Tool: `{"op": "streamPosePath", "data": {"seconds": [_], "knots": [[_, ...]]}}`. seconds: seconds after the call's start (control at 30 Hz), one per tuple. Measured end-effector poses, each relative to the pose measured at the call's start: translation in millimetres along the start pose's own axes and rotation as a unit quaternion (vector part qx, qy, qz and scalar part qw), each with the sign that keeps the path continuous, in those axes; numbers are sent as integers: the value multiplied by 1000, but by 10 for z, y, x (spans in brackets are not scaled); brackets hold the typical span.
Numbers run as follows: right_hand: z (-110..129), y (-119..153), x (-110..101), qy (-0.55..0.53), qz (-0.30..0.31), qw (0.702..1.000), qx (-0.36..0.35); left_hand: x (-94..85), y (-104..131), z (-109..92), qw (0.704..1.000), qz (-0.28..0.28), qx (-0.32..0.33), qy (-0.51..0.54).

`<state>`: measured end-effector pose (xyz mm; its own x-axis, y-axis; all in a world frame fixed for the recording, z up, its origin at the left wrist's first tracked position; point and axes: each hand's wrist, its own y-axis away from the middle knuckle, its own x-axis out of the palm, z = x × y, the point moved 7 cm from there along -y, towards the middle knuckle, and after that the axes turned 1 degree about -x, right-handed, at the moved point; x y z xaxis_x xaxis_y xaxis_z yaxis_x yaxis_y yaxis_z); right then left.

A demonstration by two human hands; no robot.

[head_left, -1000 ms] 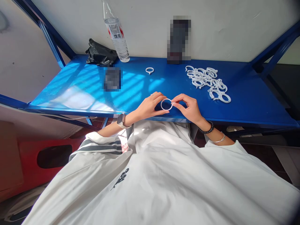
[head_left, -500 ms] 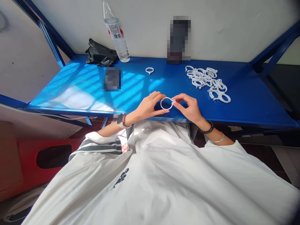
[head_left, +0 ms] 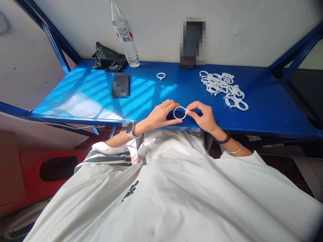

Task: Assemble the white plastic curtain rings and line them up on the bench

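Note:
A white plastic curtain ring [head_left: 174, 113] is held between my two hands just above the table's front edge. My left hand [head_left: 160, 115] grips its rim, with the thumb below and the fingers above. On the opposite side, my right hand [head_left: 204, 117] pinches the small eyelet end between thumb and fingertips, which partly hide it. One single curtain ring [head_left: 161, 76] lies flat farther back, its small tab toward me. To the right is a loose pile of curtain rings [head_left: 214, 80], several overlapping.
A blue metal table [head_left: 262, 101] stands against a pale wall. At the back left are a clear water bottle [head_left: 127, 47] and a crumpled black plastic bag [head_left: 108, 57]. Two dark blurred objects also rest there, one flat [head_left: 121, 85] and one upright [head_left: 193, 43].
The held ring has shifted slightly toward me and tilted a little. Both hands keep nearly the same grip, and the other rings have not moved.

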<state>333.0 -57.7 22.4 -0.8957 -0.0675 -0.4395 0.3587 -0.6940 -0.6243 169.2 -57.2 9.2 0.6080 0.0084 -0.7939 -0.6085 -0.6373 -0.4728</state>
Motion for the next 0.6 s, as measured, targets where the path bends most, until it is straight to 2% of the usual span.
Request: {"op": "streamPosePath", "data": {"seconds": [0.6], "knots": [[30, -5, 6, 2, 5, 999, -32, 6, 12, -17, 1000, 3, 16, -2]]}}
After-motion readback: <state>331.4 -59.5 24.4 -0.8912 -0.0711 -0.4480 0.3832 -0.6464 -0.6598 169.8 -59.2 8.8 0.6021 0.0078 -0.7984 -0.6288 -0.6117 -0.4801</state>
